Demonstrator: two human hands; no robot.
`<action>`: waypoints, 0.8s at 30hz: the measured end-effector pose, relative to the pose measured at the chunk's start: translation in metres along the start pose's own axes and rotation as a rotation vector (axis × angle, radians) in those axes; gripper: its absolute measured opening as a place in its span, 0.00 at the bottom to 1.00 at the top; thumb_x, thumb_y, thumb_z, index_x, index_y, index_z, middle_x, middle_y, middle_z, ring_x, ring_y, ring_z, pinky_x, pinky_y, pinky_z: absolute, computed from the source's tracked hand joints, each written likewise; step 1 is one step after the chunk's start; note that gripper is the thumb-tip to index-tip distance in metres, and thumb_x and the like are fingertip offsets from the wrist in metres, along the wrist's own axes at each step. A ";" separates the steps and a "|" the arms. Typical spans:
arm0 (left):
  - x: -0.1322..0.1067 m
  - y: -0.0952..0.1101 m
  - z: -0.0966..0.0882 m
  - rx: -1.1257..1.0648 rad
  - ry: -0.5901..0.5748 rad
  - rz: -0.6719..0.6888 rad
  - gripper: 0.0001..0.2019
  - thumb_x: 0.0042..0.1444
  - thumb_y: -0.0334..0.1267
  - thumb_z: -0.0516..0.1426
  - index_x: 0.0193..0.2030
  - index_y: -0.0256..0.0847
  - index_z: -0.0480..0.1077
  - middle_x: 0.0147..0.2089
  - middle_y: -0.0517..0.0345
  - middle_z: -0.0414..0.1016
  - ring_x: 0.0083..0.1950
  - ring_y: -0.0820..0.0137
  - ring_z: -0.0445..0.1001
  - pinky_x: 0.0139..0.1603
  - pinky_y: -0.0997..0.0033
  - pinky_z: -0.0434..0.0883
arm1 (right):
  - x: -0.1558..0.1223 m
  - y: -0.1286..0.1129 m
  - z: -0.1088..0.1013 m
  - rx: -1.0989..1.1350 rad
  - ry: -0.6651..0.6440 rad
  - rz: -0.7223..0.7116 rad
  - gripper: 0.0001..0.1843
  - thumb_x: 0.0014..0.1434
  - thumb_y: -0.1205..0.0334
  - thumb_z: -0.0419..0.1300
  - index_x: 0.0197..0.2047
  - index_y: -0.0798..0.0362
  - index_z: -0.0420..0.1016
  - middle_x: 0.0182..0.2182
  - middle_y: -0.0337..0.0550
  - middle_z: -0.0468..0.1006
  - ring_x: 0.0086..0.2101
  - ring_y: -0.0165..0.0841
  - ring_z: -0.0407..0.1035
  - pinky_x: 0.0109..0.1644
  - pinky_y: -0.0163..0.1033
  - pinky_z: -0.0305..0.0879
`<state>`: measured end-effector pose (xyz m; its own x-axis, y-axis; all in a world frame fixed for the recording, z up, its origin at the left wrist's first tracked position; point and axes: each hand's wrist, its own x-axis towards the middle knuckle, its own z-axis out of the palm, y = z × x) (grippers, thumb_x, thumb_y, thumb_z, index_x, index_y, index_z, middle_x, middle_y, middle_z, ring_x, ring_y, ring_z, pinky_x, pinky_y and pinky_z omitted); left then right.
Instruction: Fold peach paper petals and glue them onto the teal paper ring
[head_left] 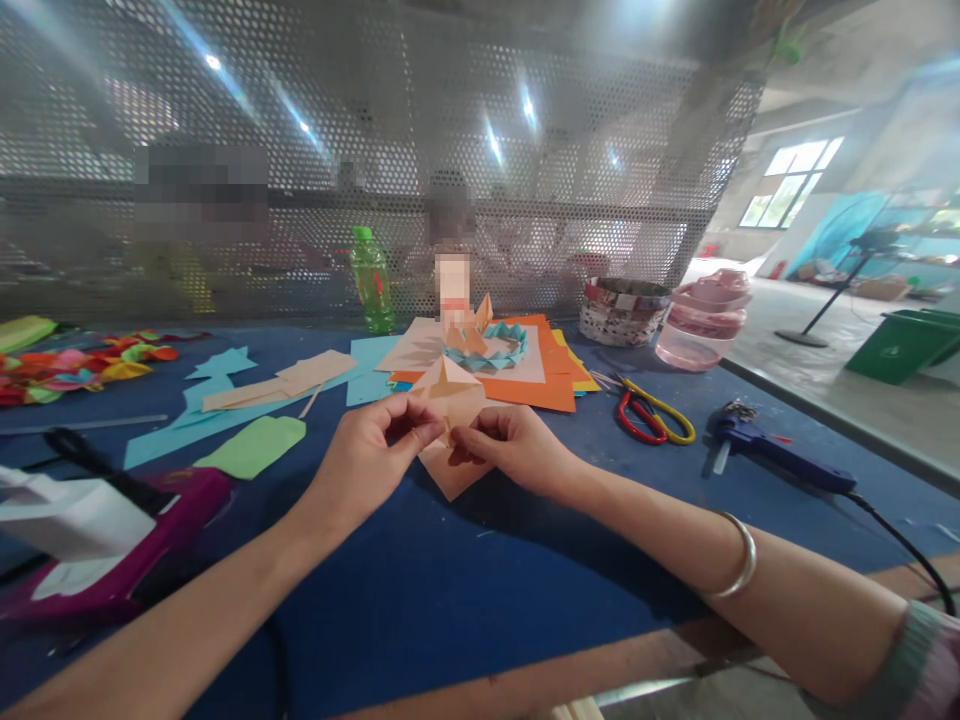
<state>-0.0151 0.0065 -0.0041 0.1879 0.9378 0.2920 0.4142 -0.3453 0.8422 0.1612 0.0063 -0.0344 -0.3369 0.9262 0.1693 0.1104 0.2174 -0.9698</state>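
A folded peach paper piece [452, 412] is held just above the blue table [465, 590] at the middle of the view. My left hand [375, 450] pinches its left side with thumb and forefinger. My right hand [510, 445], with a silver bangle on the wrist, pinches its right side. Both hands are closed on the paper, and their fingertips nearly meet at its centre. The paper's lower point sticks out below the fingers.
Behind lie orange, peach and yellow paper sheets [551, 380] with a teal and peach folded ring [491, 345]. Scissors [652, 415] and a blue glue gun [772, 455] lie right. A purple glue gun [120, 545], green and blue paper scraps and a green bottle [371, 280] are left. A perforated metal screen [375, 150] backs the table.
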 end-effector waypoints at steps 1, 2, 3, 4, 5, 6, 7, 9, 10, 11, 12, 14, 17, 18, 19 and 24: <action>0.000 0.000 0.000 0.006 0.005 0.001 0.10 0.47 0.45 0.62 0.29 0.40 0.74 0.29 0.58 0.77 0.33 0.66 0.73 0.39 0.68 0.70 | 0.000 0.001 0.000 -0.004 0.000 -0.003 0.16 0.57 0.52 0.59 0.26 0.56 0.72 0.26 0.43 0.79 0.27 0.28 0.73 0.33 0.33 0.66; 0.000 0.000 0.000 0.012 0.010 0.001 0.10 0.47 0.45 0.62 0.29 0.40 0.73 0.29 0.58 0.77 0.33 0.66 0.73 0.39 0.69 0.70 | 0.000 0.002 0.000 -0.009 0.000 -0.004 0.16 0.57 0.52 0.59 0.27 0.56 0.72 0.26 0.44 0.80 0.28 0.29 0.73 0.33 0.33 0.67; 0.000 0.000 0.000 0.016 0.011 0.001 0.10 0.46 0.45 0.62 0.28 0.41 0.73 0.29 0.59 0.77 0.32 0.66 0.73 0.38 0.69 0.70 | 0.000 0.002 0.000 -0.016 -0.001 -0.005 0.16 0.57 0.51 0.59 0.27 0.56 0.73 0.27 0.44 0.80 0.29 0.30 0.74 0.33 0.33 0.67; 0.000 0.000 0.000 0.019 0.013 0.001 0.10 0.46 0.45 0.62 0.28 0.41 0.73 0.28 0.59 0.77 0.32 0.66 0.73 0.38 0.69 0.69 | 0.000 0.003 0.000 -0.026 0.001 -0.007 0.16 0.56 0.51 0.59 0.28 0.56 0.73 0.27 0.44 0.80 0.29 0.30 0.74 0.34 0.34 0.67; 0.000 0.000 0.000 0.019 0.014 0.004 0.09 0.46 0.45 0.62 0.28 0.41 0.73 0.28 0.59 0.76 0.32 0.67 0.73 0.38 0.69 0.69 | 0.000 0.003 0.000 -0.040 0.005 -0.011 0.16 0.56 0.51 0.59 0.28 0.56 0.74 0.28 0.44 0.80 0.29 0.30 0.74 0.34 0.34 0.68; -0.001 0.000 0.001 0.019 0.015 0.008 0.09 0.46 0.45 0.62 0.28 0.41 0.73 0.28 0.59 0.76 0.32 0.67 0.73 0.38 0.69 0.69 | 0.000 0.003 0.000 -0.056 0.011 -0.013 0.15 0.56 0.52 0.59 0.28 0.56 0.74 0.28 0.44 0.81 0.29 0.31 0.74 0.35 0.34 0.68; -0.001 0.000 0.001 0.022 0.018 0.013 0.09 0.46 0.45 0.62 0.28 0.41 0.73 0.28 0.59 0.76 0.32 0.67 0.73 0.37 0.69 0.69 | 0.000 0.002 0.000 -0.071 0.018 -0.014 0.15 0.56 0.52 0.59 0.28 0.56 0.74 0.27 0.44 0.81 0.29 0.31 0.74 0.35 0.34 0.68; -0.001 0.000 0.001 0.028 0.025 0.023 0.09 0.47 0.44 0.62 0.27 0.41 0.73 0.28 0.59 0.76 0.32 0.67 0.73 0.37 0.69 0.69 | 0.000 0.002 0.000 -0.082 0.022 -0.019 0.14 0.56 0.53 0.59 0.27 0.56 0.75 0.27 0.44 0.80 0.29 0.31 0.74 0.35 0.34 0.68; -0.001 0.000 0.001 0.027 0.028 0.027 0.08 0.47 0.44 0.62 0.27 0.41 0.73 0.28 0.59 0.76 0.32 0.67 0.73 0.37 0.69 0.69 | 0.000 0.002 0.001 -0.076 0.019 -0.021 0.14 0.56 0.53 0.59 0.27 0.56 0.75 0.26 0.44 0.80 0.29 0.30 0.74 0.35 0.34 0.68; -0.002 0.000 0.002 0.024 0.028 0.030 0.08 0.47 0.43 0.62 0.27 0.41 0.73 0.28 0.59 0.77 0.32 0.67 0.73 0.37 0.69 0.69 | 0.000 0.001 0.001 -0.070 0.012 -0.023 0.14 0.56 0.54 0.59 0.28 0.56 0.75 0.26 0.44 0.80 0.29 0.31 0.74 0.35 0.34 0.68; -0.002 -0.001 0.002 0.021 0.029 0.035 0.08 0.47 0.43 0.62 0.27 0.41 0.73 0.29 0.59 0.77 0.32 0.67 0.73 0.37 0.70 0.69 | 0.000 0.001 0.001 -0.066 0.008 -0.024 0.14 0.56 0.54 0.59 0.28 0.56 0.75 0.26 0.44 0.80 0.29 0.31 0.74 0.35 0.35 0.68; -0.002 -0.003 0.002 0.030 0.026 0.049 0.08 0.48 0.43 0.62 0.28 0.41 0.73 0.29 0.60 0.77 0.32 0.68 0.73 0.38 0.70 0.69 | -0.001 0.000 0.001 -0.065 0.004 -0.021 0.13 0.56 0.54 0.59 0.29 0.56 0.75 0.27 0.44 0.80 0.29 0.31 0.74 0.36 0.36 0.68; -0.002 -0.006 0.002 0.068 0.014 0.074 0.07 0.51 0.42 0.61 0.30 0.41 0.73 0.30 0.60 0.76 0.33 0.68 0.73 0.38 0.70 0.69 | -0.001 -0.001 0.000 -0.061 0.002 -0.008 0.12 0.56 0.55 0.59 0.29 0.56 0.75 0.27 0.44 0.80 0.29 0.31 0.75 0.36 0.36 0.69; -0.002 -0.006 0.002 0.076 0.010 0.083 0.07 0.51 0.42 0.61 0.30 0.41 0.73 0.31 0.59 0.77 0.33 0.68 0.73 0.38 0.70 0.69 | -0.001 -0.001 0.000 -0.055 -0.002 -0.007 0.12 0.55 0.56 0.59 0.29 0.56 0.75 0.26 0.43 0.80 0.29 0.31 0.75 0.36 0.36 0.69; -0.002 -0.007 0.002 0.079 0.006 0.092 0.07 0.52 0.42 0.60 0.30 0.41 0.72 0.31 0.59 0.77 0.34 0.68 0.74 0.38 0.70 0.69 | -0.001 -0.001 0.000 -0.048 -0.006 -0.009 0.12 0.55 0.56 0.60 0.29 0.56 0.74 0.26 0.43 0.79 0.29 0.31 0.74 0.36 0.35 0.69; -0.003 -0.006 0.001 0.113 -0.004 0.107 0.07 0.52 0.42 0.60 0.30 0.41 0.72 0.30 0.60 0.76 0.32 0.69 0.73 0.36 0.71 0.68 | -0.001 0.003 -0.001 -0.054 -0.026 -0.039 0.14 0.56 0.54 0.59 0.30 0.57 0.75 0.27 0.44 0.79 0.29 0.31 0.74 0.36 0.36 0.69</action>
<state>-0.0176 0.0055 -0.0109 0.2400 0.8952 0.3754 0.4891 -0.4456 0.7498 0.1626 0.0064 -0.0376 -0.3660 0.9084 0.2019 0.1462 0.2704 -0.9516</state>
